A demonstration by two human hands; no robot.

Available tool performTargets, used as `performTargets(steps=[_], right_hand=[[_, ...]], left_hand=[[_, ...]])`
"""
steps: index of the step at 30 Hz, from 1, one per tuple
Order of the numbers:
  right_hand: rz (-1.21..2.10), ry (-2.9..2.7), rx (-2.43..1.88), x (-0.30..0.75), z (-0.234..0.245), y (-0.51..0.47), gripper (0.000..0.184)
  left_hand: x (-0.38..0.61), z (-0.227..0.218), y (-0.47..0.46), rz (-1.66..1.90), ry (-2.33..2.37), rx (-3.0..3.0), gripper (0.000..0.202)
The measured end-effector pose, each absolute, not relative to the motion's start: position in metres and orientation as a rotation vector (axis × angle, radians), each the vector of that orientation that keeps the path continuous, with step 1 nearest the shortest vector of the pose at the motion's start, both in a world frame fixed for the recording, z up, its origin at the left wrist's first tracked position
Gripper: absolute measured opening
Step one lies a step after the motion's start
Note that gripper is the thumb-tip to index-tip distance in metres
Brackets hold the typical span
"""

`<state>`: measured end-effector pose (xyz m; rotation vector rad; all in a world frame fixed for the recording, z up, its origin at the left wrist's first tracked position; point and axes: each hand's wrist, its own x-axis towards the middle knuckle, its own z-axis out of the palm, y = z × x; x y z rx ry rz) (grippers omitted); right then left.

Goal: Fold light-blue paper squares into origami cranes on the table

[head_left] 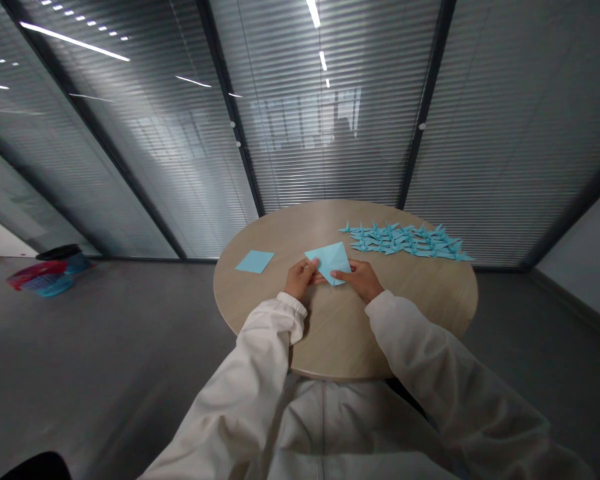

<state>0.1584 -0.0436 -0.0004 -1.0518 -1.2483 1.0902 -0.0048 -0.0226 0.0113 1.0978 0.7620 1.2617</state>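
Observation:
A light blue paper sheet [331, 259], partly folded, lies on the round wooden table [340, 333] in front of me. My left hand [300, 277] pinches its near left edge with closed fingers. My right hand [364, 278] presses and grips its near right corner, fingers curled on the paper. Both arms are in white sleeves.
A flat stack of blue square paper [255, 261] rests on the table to the left. Several folded blue paper cranes [405, 241] are spread at the back right. Glass walls with blinds stand behind. Coloured basins [47, 276] sit on the grey floor far left.

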Motion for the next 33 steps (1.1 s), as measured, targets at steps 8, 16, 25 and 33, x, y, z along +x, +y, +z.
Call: performTargets(steps=[8, 16, 25, 33], right_hand=[[1.07, -1.238, -1.072, 0.1572, -0.0004, -0.0439, 0.048], [1.069, -1.213, -1.056, 0.1575, 0.0016, -0.0456, 0.049], [1.081, -1.199, -1.025, 0.1575, 0.0002, -0.0444, 0.048], [1.036, -1.216, -1.023, 0.1572, -0.0009, -0.0441, 0.044]], left_hand=[[-0.0047, 0.0139, -0.0272, 1.204, 0.841, 1.298, 0.039], [-0.0042, 0.012, -0.0281, 1.104, 0.866, 1.341, 0.038], [-0.003, 0.0116, -0.0302, 1.067, 0.867, 1.39, 0.04], [-0.0031, 0.0127, -0.0336, 0.957, 0.843, 1.481, 0.042]])
